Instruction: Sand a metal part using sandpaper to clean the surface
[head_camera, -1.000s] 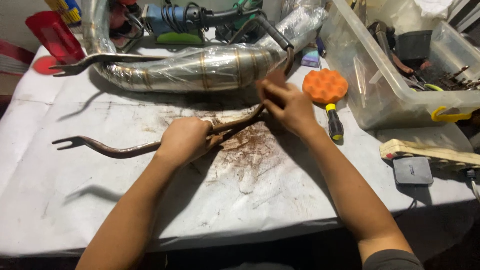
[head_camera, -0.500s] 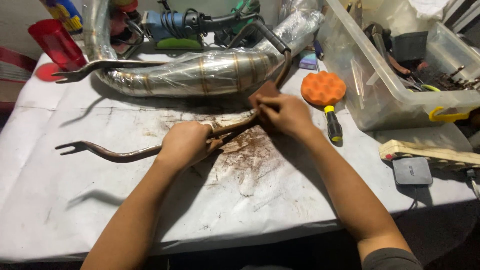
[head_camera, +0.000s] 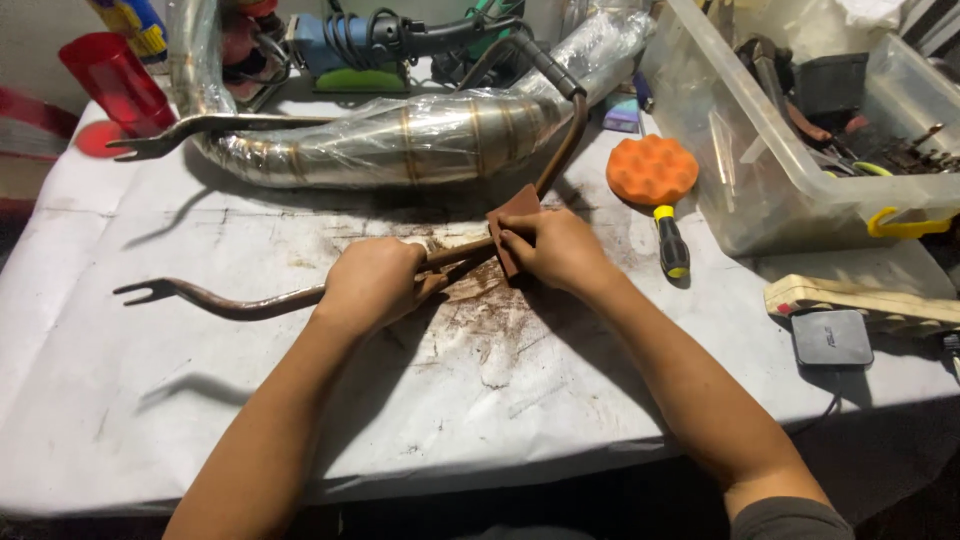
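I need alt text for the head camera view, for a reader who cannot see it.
A left hand grips a rusty forked metal rod while the right hand presses brown sandpaper on it, over a white table cover with rust dust. Behind lies a plastic-wrapped exhaust pipe.

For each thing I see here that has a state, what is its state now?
Left hand: closed around the rusty metal bar.
Right hand: pressing the brown sandpaper on the bar.
Exhaust pipe: wrapped in plastic film.
Clear plastic bin: open, holding tools.
Table cover: stained with rust dust.
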